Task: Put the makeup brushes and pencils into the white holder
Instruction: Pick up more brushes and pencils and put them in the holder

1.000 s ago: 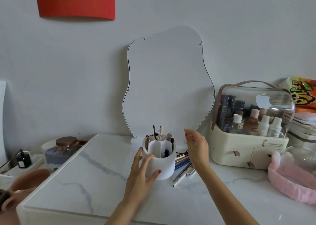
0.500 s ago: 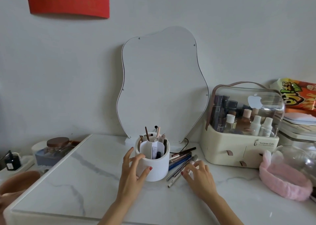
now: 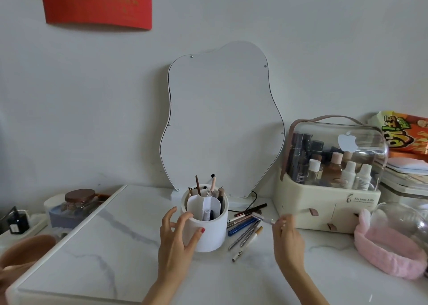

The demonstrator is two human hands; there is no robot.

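Already a few brushes stand in the white holder (image 3: pixel 206 226) near the counter's back edge, gripped by the left hand (image 3: pixel 177 239) with spread fingers, while the right hand (image 3: pixel 287 237) pinches one thin tool (image 3: pixel 262 219) and many pencils (image 3: pixel 245 229) still lie beside it.
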